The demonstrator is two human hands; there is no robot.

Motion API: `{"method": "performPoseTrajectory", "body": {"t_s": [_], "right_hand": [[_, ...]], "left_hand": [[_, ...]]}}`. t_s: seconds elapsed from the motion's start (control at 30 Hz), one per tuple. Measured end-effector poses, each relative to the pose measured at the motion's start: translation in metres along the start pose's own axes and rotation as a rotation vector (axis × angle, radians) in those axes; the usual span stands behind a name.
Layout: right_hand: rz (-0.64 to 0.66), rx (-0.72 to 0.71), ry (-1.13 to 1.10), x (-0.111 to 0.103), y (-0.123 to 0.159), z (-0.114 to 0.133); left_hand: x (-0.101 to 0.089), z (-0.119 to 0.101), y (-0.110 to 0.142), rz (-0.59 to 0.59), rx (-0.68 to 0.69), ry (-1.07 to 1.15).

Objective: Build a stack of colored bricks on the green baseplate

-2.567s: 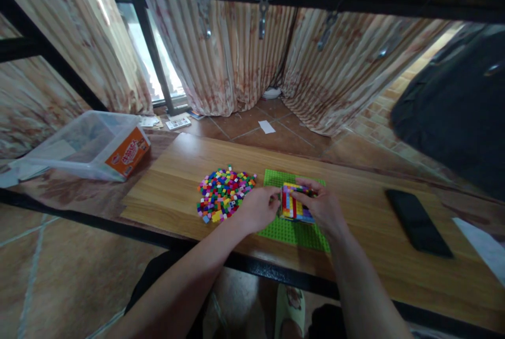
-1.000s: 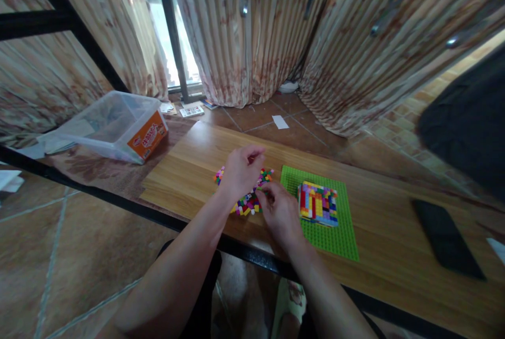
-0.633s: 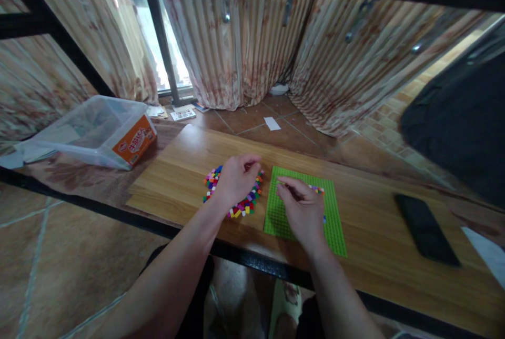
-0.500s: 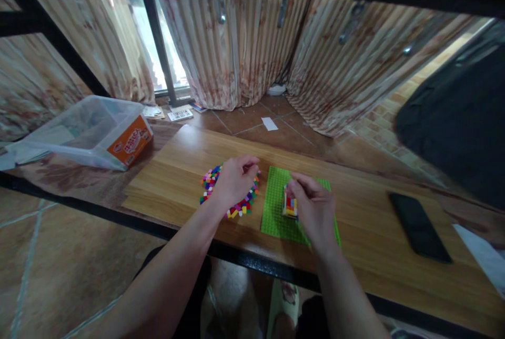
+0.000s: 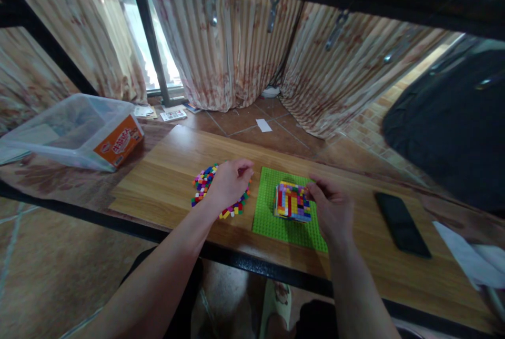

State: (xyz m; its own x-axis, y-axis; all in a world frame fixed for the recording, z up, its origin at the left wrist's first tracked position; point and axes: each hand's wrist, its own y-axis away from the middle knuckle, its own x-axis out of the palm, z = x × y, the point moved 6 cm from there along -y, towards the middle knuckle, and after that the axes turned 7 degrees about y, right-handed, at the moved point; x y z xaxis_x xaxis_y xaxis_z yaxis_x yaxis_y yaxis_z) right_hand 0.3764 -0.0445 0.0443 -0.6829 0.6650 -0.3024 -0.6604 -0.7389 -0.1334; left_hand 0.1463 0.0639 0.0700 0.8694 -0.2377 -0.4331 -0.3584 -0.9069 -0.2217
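Note:
My left hand (image 5: 230, 185) hovers over a pile of small coloured toy bricks (image 5: 202, 181), its fingers curled inward. Whether a brick sits between those fingertips is hidden. On a green studded baseplate (image 5: 265, 215) stands a block built of multicoloured bricks (image 5: 292, 201), with rows of red, yellow, blue and purple on top. My right hand (image 5: 331, 205) is at the right edge of this block, thumb and fingers drawn together. The fingertips are close to the block's upper right corner; I cannot tell if they touch it or pinch a small brick.
Everything rests on a wooden board (image 5: 158, 186). A black phone (image 5: 402, 223) lies to the right, beside white paper (image 5: 469, 255). At the left stands a clear plastic bin (image 5: 71, 152) with an orange label. A black bar crosses overhead, with curtains (image 5: 244, 44) behind.
My right hand has moved right, off the top of the brick block, which now shows almost fully. The left hand stays over the pile. The view has shifted slightly.

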Motion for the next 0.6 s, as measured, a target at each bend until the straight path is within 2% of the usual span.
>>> {"method": "performPoseTrajectory", "body": {"t_s": [0.1, 0.23, 0.47, 0.6], "right_hand": [[0.021, -0.151, 0.273, -0.002, 0.003, 0.01], [0.096, -0.311, 0.378, 0.002, 0.005, 0.013], [0.159, -0.24, 0.358, 0.009, -0.002, -0.011], [0.221, -0.149, 0.256, 0.016, -0.005, -0.023]], "left_hand": [[0.002, -0.002, 0.001, 0.018, 0.01, -0.012], [0.005, -0.003, 0.002, 0.046, 0.014, -0.04], [0.005, -0.003, 0.003, 0.05, 0.001, -0.041], [0.006, -0.004, 0.003, 0.06, 0.01, -0.045]]}}
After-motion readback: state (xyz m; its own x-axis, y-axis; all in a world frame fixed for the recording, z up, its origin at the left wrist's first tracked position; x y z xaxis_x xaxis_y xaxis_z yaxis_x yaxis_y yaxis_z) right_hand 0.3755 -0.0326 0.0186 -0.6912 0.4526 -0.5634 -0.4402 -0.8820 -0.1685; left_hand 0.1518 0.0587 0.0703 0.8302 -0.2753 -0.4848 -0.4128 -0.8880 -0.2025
